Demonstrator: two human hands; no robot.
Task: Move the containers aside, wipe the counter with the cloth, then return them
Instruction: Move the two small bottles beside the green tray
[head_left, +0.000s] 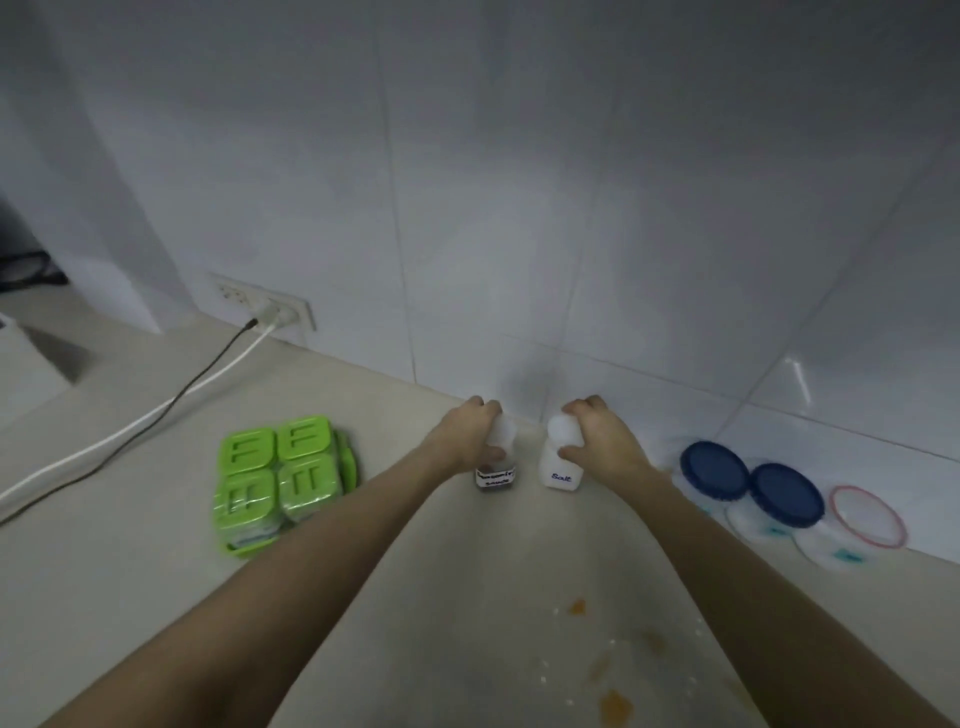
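Two small white-capped bottles stand near the back wall on the beige counter (156, 597). My left hand (467, 434) grips the sauce bottle (495, 477), which has dark contents and a white label. My right hand (602, 436) grips the white bottle labelled "Salt" (558, 470). Both bottles are upright and a hand's width apart. Orange stains (615, 704) and white specks mark the counter between my forearms. No cloth is in view.
A block of green-lidded containers (280, 480) sits left of my hands. Two blue-lidded tubs (753, 483) and a clear tub with a red-rimmed lid (867, 514) sit at the right by the wall. Black and white cables (171, 402) run from a wall socket (270, 306).
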